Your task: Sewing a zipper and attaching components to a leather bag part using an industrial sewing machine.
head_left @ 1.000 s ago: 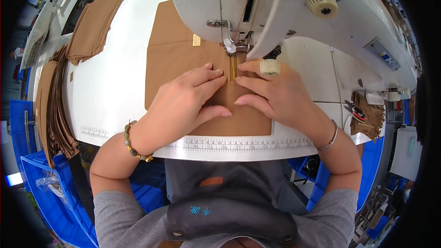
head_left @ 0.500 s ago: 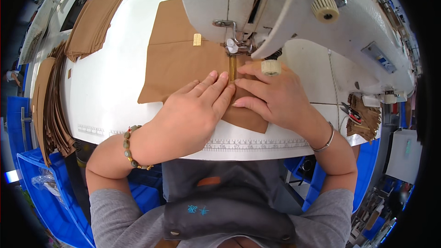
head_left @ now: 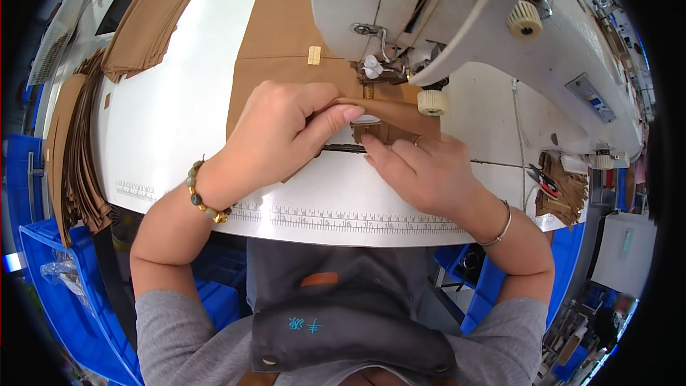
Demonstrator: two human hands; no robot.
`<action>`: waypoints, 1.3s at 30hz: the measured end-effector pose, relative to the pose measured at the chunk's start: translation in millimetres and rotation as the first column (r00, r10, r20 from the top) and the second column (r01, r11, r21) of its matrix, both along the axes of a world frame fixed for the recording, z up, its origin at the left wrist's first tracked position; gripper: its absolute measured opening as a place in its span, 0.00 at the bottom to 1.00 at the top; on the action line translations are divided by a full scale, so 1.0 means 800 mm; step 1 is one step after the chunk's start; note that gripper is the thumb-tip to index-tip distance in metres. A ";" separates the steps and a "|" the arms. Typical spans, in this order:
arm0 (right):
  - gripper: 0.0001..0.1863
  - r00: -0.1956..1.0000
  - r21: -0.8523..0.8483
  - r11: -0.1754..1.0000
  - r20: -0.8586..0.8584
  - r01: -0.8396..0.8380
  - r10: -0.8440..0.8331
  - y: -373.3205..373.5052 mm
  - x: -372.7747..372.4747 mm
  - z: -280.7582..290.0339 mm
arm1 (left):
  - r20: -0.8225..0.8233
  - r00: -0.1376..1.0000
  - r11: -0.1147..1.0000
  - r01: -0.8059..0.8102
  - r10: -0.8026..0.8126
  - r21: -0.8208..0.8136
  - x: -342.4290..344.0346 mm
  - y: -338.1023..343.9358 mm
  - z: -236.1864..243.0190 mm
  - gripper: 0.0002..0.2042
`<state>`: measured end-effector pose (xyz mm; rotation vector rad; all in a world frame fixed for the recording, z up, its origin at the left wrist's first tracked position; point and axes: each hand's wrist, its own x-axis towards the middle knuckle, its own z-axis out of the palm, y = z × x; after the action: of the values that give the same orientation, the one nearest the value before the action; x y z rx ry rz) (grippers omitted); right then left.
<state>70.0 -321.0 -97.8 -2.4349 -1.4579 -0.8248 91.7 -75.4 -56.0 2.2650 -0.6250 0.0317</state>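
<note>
While the left hand (head_left: 282, 125) pinches the folded edge of the brown fabric piece (head_left: 275, 36) between thumb and fingers, the right hand (head_left: 429, 171) works bent fingers against the layers just below the fold; cannot tell if those fingers grip; fabric lies on the white table (head_left: 171, 129), far part flat and reaching under the presser-foot assembly (head_left: 373, 68) of the sewing machine (head_left: 564, 78), near part folded up.

Risks, my read: pulling the fold too hard could skew the far part at the foot and throw the seam off; a bunched under-layer could get caught in stitching; both hands sit near the foot, so an unplanned start could nip fingers.

Containers: blue bin (head_left: 93, 314) at near left holds a clear plastic bag (head_left: 61, 270), bag's contents unclear; second blue bin (head_left: 221, 304) sits under the table's near edge, left of centre, interior too dark to read; blue bin (head_left: 564, 261) at near right, contents hidden.
</note>
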 end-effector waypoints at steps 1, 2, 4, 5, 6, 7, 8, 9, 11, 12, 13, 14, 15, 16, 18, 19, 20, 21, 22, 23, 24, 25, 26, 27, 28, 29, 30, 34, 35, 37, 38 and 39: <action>0.14 0.999 0.002 0.999 -0.009 0.039 -0.039 0.000 0.001 -0.002 | -0.001 1.000 1.000 0.001 -0.001 0.000 0.001 0.000 0.000 0.11; 0.14 0.997 0.002 0.997 -0.014 0.078 -0.078 0.001 0.002 -0.002 | 0.022 1.000 1.000 0.013 -0.013 -0.014 0.001 0.000 0.000 0.12; 0.15 0.995 0.011 0.997 -0.065 0.078 -0.077 0.003 0.001 0.000 | 0.045 0.999 0.999 0.025 -0.024 -0.028 0.000 0.001 0.000 0.13; 0.15 0.991 0.018 0.997 -0.110 0.077 -0.075 0.005 0.000 0.001 | 0.001 1.000 1.000 0.023 -0.023 -0.014 -0.001 0.002 0.000 0.13; 0.15 0.991 0.017 0.997 -0.111 0.075 -0.073 0.006 0.000 0.002 | -0.043 0.999 1.000 0.020 -0.020 -0.001 -0.002 0.003 0.001 0.13; 0.15 0.987 0.050 0.997 -0.151 0.061 -0.052 0.008 0.000 0.002 | -0.043 0.999 1.000 0.018 -0.018 -0.002 -0.003 0.004 0.001 0.13; 0.16 0.981 0.084 0.995 -0.190 0.048 -0.031 0.009 -0.001 0.002 | -0.053 0.998 0.999 0.033 -0.032 0.015 -0.005 0.004 0.001 0.13; 0.16 0.981 0.084 0.995 -0.191 0.048 -0.031 0.009 0.000 0.002 | -0.053 0.997 0.998 0.056 -0.055 0.021 -0.006 0.004 0.002 0.12; 0.15 0.973 0.104 0.992 -0.226 0.074 -0.049 0.009 -0.001 0.000 | -0.023 0.997 0.996 0.078 -0.077 0.052 -0.008 0.002 0.002 0.13; 0.15 0.975 0.119 0.990 -0.216 0.070 -0.043 0.008 -0.001 -0.001 | -0.019 0.994 0.990 0.107 -0.106 0.088 -0.010 0.002 0.002 0.14; 0.14 0.967 0.127 0.990 -0.255 0.064 -0.030 0.008 -0.001 -0.001 | 0.016 0.994 0.991 0.108 -0.110 0.075 -0.013 0.002 0.003 0.14; 0.12 0.956 0.136 0.989 -0.293 0.058 -0.016 0.007 -0.001 -0.002 | 0.045 0.986 0.976 0.153 -0.162 0.152 -0.017 0.003 0.003 0.17; 0.12 0.956 0.136 0.989 -0.292 0.061 -0.019 0.006 -0.002 -0.002 | 0.070 0.974 0.954 0.194 -0.215 0.230 -0.021 0.003 0.003 0.21; 0.11 0.947 0.157 0.986 -0.322 0.047 0.007 0.005 -0.002 -0.002 | 0.071 0.973 0.953 0.197 -0.218 0.230 -0.027 0.002 0.002 0.21; 0.10 0.936 0.179 0.983 -0.352 0.033 0.033 0.004 -0.004 -0.002 | 0.204 0.956 0.940 0.140 -0.210 0.311 -0.038 -0.002 -0.002 0.29; 0.09 0.929 0.162 0.986 -0.370 0.049 0.015 0.003 -0.005 -0.002 | 0.215 0.949 0.917 0.136 -0.228 0.374 -0.041 -0.003 -0.005 0.32; 0.08 0.926 0.151 0.986 -0.377 0.065 -0.003 0.003 -0.005 -0.002 | 0.224 0.950 0.929 0.131 -0.217 0.346 -0.044 -0.004 -0.007 0.32; 0.08 0.922 0.146 0.987 -0.388 0.064 -0.002 0.002 -0.005 -0.003 | 0.249 0.943 0.926 0.123 -0.221 0.357 -0.046 -0.005 -0.010 0.30; 0.08 0.923 0.163 0.985 -0.385 0.062 0.005 0.003 -0.005 -0.003 | 0.268 0.936 0.919 0.117 -0.228 0.376 -0.047 -0.005 -0.012 0.28; 0.08 0.918 0.150 0.987 -0.397 0.066 -0.001 0.003 -0.005 -0.004 | 0.273 0.936 0.924 0.114 -0.224 0.366 -0.048 -0.005 -0.013 0.28; 0.08 0.923 0.179 0.982 -0.384 0.058 0.015 0.003 -0.004 -0.004 | 0.281 0.934 0.923 0.106 -0.220 0.370 -0.049 -0.006 -0.014 0.27; 0.07 0.928 0.153 0.987 -0.372 0.050 0.010 0.003 -0.004 -0.004 | 0.290 0.932 0.922 0.097 -0.216 0.375 -0.049 -0.006 -0.015 0.26; 0.07 0.934 0.127 0.991 -0.357 0.052 -0.003 0.003 -0.004 -0.004 | 0.289 0.933 0.922 0.097 -0.215 0.375 -0.050 -0.005 -0.014 0.26; 0.07 0.933 0.126 0.991 -0.360 0.043 0.006 0.004 -0.003 -0.004 | 0.266 0.940 0.921 0.103 -0.214 0.377 -0.050 -0.004 -0.014 0.27; 0.06 0.930 0.145 0.988 -0.366 0.046 0.011 0.005 -0.004 -0.003 | 0.243 0.946 0.919 0.109 -0.212 0.378 -0.051 -0.004 -0.014 0.27; 0.06 0.933 0.167 0.985 -0.360 0.048 0.016 0.006 -0.004 -0.003 | 0.243 0.946 0.919 0.109 -0.212 0.378 -0.050 -0.004 -0.014 0.27; 0.06 0.928 0.164 0.985 -0.373 0.049 0.016 0.006 -0.004 -0.003 | 0.244 0.945 0.920 0.116 -0.218 0.374 -0.049 -0.004 -0.015 0.28; 0.06 0.932 0.162 0.986 -0.361 0.044 0.018 0.003 -0.006 -0.008 | 0.240 0.941 0.913 0.133 -0.238 0.385 -0.048 -0.004 -0.016 0.28; 0.06 0.929 0.150 0.988 -0.371 0.047 0.012 0.003 -0.006 -0.011 | 0.250 0.939 0.915 0.129 -0.236 0.381 -0.047 -0.004 -0.016 0.28; 0.06 0.929 0.170 0.984 -0.371 0.048 0.019 0.004 -0.006 -0.014 | 0.262 0.932 0.911 0.135 -0.250 0.389 -0.046 -0.005 -0.015 0.28; 0.06 0.922 0.170 0.983 -0.387 0.062 0.009 0.004 -0.007 -0.012 | 0.262 0.932 0.911 0.137 -0.252 0.390 -0.045 -0.005 -0.014 0.28; 0.06 0.922 0.166 0.985 -0.387 0.054 0.014 0.006 -0.008 -0.009 | 0.260 0.928 0.902 0.145 -0.267 0.407 -0.045 -0.005 -0.012 0.27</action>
<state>63.3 -316.4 -105.2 -2.3146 -1.1640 -0.4159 55.6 -79.3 -65.9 2.5770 -1.1257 0.1781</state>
